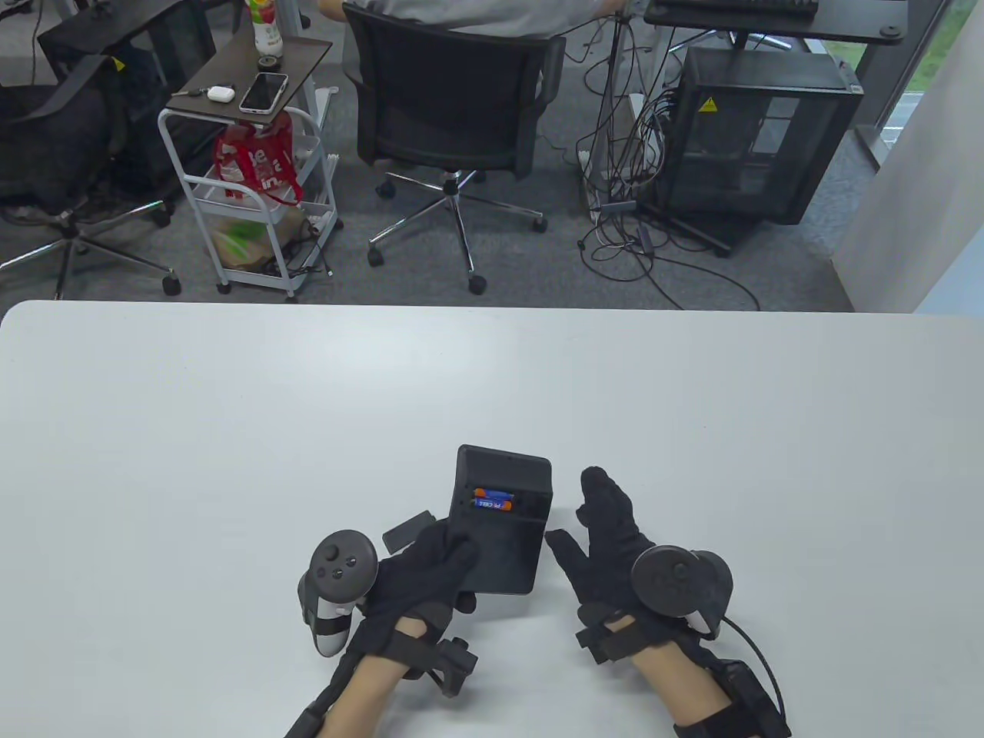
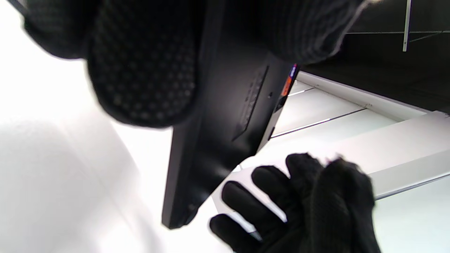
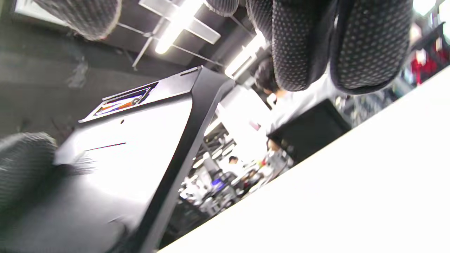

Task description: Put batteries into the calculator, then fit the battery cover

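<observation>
The black calculator point(image 1: 501, 523) lies back-side up near the table's front middle. Its battery bay is uncovered and holds a blue and orange battery point(image 1: 493, 501). My left hand point(image 1: 430, 565) grips the calculator's near-left corner, thumb on top. The black battery cover point(image 1: 406, 530) lies on the table just left of the calculator, beside my left fingers. My right hand point(image 1: 607, 530) is open and empty just right of the calculator, fingers spread, apart from it. The left wrist view shows the calculator point(image 2: 225, 126) tilted in my grip and the right hand point(image 2: 299, 207) beyond. The right wrist view shows the calculator point(image 3: 140, 140) and battery point(image 3: 121, 102).
The white table point(image 1: 231, 430) runs wide to the left, right and back. Beyond its far edge are an office chair point(image 1: 453, 108), a white cart point(image 1: 254, 177) and a computer case point(image 1: 757, 131) on the floor.
</observation>
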`<state>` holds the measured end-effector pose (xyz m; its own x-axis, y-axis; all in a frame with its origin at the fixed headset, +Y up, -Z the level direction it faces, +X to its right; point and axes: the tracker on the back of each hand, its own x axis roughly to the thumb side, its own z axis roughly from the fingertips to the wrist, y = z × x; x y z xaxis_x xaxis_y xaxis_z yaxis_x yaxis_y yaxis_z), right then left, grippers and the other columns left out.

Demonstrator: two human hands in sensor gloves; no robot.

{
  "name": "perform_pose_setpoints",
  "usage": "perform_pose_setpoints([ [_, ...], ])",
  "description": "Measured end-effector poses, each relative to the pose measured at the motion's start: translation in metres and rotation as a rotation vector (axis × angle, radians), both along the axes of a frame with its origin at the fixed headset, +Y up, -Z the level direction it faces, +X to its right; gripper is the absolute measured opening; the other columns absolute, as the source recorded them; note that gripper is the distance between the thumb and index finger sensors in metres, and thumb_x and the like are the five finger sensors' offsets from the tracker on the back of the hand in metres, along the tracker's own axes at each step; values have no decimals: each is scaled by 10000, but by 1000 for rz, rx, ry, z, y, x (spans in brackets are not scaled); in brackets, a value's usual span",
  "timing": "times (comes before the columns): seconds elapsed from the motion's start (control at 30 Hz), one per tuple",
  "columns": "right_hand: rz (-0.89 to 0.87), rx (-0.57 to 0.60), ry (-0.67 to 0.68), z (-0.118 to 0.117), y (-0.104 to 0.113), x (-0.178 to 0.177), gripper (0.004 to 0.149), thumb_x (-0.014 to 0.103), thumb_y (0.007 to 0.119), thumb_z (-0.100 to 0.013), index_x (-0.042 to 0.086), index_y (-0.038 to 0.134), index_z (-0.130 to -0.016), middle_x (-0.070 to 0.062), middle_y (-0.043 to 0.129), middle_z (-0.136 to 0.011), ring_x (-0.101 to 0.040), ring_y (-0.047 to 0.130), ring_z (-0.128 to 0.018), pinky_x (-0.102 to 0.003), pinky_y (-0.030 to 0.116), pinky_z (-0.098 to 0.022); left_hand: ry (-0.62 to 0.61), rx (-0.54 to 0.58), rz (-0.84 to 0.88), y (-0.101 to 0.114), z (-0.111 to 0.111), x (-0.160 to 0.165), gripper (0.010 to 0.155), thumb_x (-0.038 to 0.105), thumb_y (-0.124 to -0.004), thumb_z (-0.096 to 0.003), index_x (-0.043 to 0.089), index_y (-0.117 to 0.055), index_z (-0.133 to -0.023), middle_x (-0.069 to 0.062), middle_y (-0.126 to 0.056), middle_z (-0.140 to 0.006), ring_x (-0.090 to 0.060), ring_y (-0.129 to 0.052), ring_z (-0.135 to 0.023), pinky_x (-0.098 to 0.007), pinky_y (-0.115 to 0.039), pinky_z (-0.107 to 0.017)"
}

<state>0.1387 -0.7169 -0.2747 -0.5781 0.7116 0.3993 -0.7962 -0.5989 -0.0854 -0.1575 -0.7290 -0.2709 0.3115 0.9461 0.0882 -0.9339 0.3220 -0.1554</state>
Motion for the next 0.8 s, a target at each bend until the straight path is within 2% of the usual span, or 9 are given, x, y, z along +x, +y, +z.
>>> perform_pose_setpoints([
  [0.1, -17, -106, 93, -4, -9, -3, 937, 712, 609, -442, 139, 211, -1069, -336, 305, -1052, -616, 788, -746, -646, 867, -372, -29, 7, 45, -1, -2, -1, 610, 492, -798, -434, 124, -682, -906, -58, -929, -768, -166, -1085, -324, -430, -892, -398],
  [0.17, -11, -140, 132, -5, -13, -7, 963, 734, 613, -435, 139, 193, -1064, -343, 317, -1048, -598, 843, -702, -596, 911, -319, -57, 9, 99, -3, -3, 0, 612, 503, -770, -444, 122, -670, -912, -61, -918, -776, -167, -1086, -336, -431, -889, -406],
  [0.23, -20, -181, 143, -5, -16, -10, 988, 737, 649, -430, 118, 204, -1058, -341, 369, -1035, -557, 901, -658, -532, 951, -264, -68, 16, 119, -3, -2, 2, 613, 503, -764, -444, 131, -657, -920, -53, -906, -793, -173, -1083, -354, -436, -882, -421],
  [0.3, -98, -211, 168, -6, -19, -13, 979, 726, 656, -434, 93, 238, -1054, -329, 510, -1000, -512, 971, -579, -483, 973, -218, -88, 30, 128, -2, -3, 3, 612, 504, -759, -442, 144, -649, -925, -46, -900, -803, -174, -1080, -366, -438, -879, -429],
  [0.37, -189, -276, 214, -5, -23, -16, 968, 710, 654, -440, 79, 243, -1048, -319, 569, -974, -502, 985, -553, -481, 966, -214, -121, 29, 160, -2, -3, 5, 613, 510, -751, -445, 155, -639, -932, -39, -893, -814, -167, -1079, -378, -433, -877, -437],
  [0.53, -370, -303, 196, -4, -22, -18, 927, 693, 678, -440, 60, 359, -1038, -270, 729, -882, -447, 1036, -474, -462, 969, -206, -149, 14, 185, -5, -1, 9, 611, 507, -755, -444, 157, -641, -932, -41, -894, -815, -173, -1078, -380, -438, -875, -438],
  [0.7, -453, -357, 198, -5, -23, -16, 815, 598, 754, -465, 41, 488, -997, -217, 854, -770, -363, 1088, -377, -403, 991, -165, -175, -50, 271, -13, -2, 15, 614, 511, -744, -449, 165, -622, -941, -39, -878, -832, -173, -1074, -396, -438, -869, -449],
  [0.8, -520, -393, 224, -7, -25, -15, 665, 439, 817, -479, 42, 578, -957, -160, 915, -721, -319, 1095, -370, -383, 991, -168, -193, -95, 304, -19, -2, 18, 616, 514, -732, -456, 166, -606, -948, -35, -865, -842, -166, -1072, -405, -432, -869, -451],
])
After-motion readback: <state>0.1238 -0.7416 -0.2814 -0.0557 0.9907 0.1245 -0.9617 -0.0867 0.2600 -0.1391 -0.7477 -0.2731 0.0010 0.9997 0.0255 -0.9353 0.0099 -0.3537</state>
